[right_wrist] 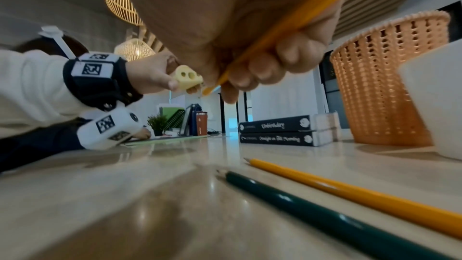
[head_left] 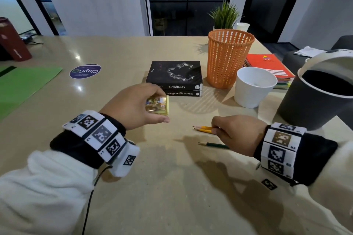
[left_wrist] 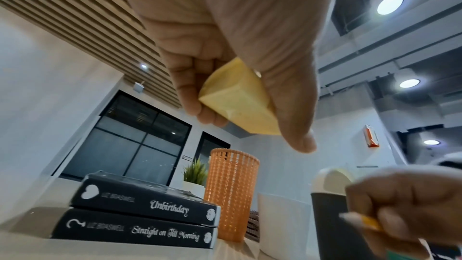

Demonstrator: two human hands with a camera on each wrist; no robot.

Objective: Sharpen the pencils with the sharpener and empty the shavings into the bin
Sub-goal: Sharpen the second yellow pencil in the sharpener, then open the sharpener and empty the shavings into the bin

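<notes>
My left hand (head_left: 162, 105) grips a yellow sharpener (head_left: 155, 105) with a clear shavings box, lifted above the table; its two holes (right_wrist: 187, 75) face right. My right hand (head_left: 214, 129) pinches a yellow pencil (right_wrist: 275, 33) low over the table, tip pointing left toward the sharpener, a short gap apart. A second yellow pencil (right_wrist: 350, 191) and a green pencil (head_left: 215, 145) lie on the table under that hand. The dark grey bin (head_left: 313, 105) with a white swing lid stands at the right.
Two stacked black books (head_left: 174, 78) lie behind my left hand. An orange mesh basket (head_left: 229, 59), a white cup (head_left: 254, 89) and a red notebook (head_left: 267, 65) crowd the back right. A green sheet (head_left: 24, 86) covers the left.
</notes>
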